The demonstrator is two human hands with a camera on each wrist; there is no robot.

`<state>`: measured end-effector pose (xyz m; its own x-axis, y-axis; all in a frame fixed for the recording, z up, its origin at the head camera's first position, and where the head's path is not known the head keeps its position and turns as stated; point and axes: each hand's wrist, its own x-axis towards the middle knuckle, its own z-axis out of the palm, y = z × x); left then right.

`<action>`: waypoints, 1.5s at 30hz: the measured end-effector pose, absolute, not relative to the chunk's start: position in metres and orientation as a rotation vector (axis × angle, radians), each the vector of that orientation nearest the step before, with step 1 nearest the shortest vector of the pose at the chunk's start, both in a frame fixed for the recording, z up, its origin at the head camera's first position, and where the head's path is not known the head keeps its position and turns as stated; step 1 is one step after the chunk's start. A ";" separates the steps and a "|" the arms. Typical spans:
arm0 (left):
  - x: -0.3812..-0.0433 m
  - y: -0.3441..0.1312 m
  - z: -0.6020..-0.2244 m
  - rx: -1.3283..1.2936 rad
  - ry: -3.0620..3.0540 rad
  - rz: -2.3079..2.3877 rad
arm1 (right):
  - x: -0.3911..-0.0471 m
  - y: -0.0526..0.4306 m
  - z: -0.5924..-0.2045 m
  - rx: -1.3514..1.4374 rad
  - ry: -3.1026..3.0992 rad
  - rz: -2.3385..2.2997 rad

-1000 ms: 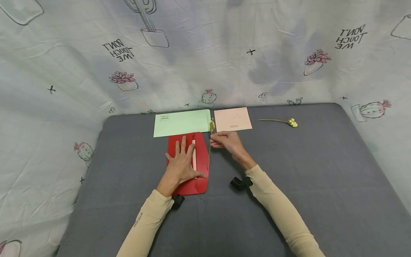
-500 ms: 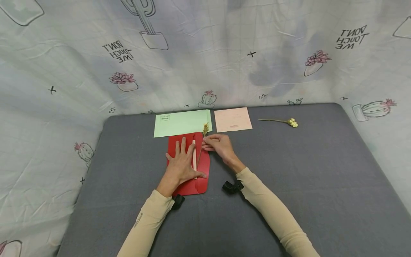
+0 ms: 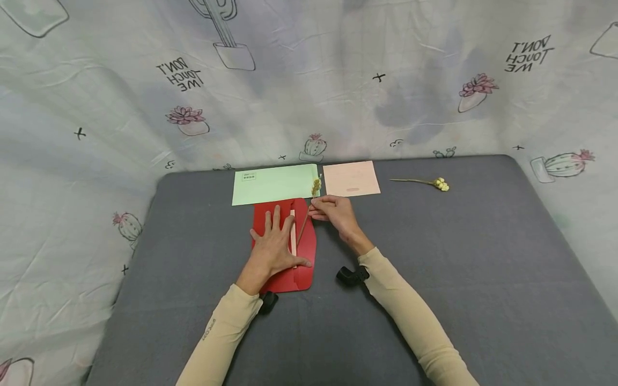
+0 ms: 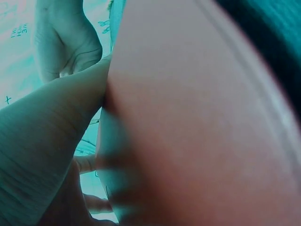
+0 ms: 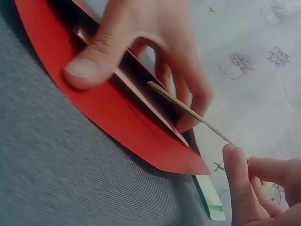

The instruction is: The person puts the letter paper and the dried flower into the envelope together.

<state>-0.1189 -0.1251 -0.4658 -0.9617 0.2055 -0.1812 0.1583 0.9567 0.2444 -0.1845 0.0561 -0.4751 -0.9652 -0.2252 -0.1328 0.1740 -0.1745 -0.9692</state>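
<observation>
A red envelope (image 3: 305, 228) lies on the table with its flap spread to the right. A pale slip (image 3: 293, 241) shows along its opening. My left hand (image 3: 270, 252) rests across the envelope with fingers spread and straight, the thumb (image 5: 89, 70) on the flap. Just right of the flap, my right hand (image 3: 338, 213) pinches a dried flower sprig by its thin stem (image 5: 190, 110). The sprig's yellowish head (image 3: 316, 186) points away, and its stem's lower end is close over the envelope's opening. Envelope and thumb fill most of the left wrist view, blurred.
A pale green envelope (image 3: 275, 185) lies beyond the red one, with a pink envelope (image 3: 351, 179) to its right. Farther right is another dried sprig (image 3: 436, 184) with pale yellow blooms. A printed cloth (image 3: 410, 96) hangs behind the grey table (image 3: 458, 268).
My right hand has brought the sprig left, its stem end now over the red envelope's opening, then shifted slightly back to the right. My left hand has stayed in place.
</observation>
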 end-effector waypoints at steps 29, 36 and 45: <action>-0.119 -0.125 -0.463 0.286 2.918 0.334 | -0.163 0.020 -0.485 -0.029 2.033 -1.973; -0.119 -0.125 -0.463 0.288 2.925 0.364 | -0.160 0.018 -0.483 -0.154 2.191 -1.807; -0.118 -0.124 -0.462 0.279 2.912 0.367 | -0.159 0.017 -0.482 -0.263 2.279 -1.695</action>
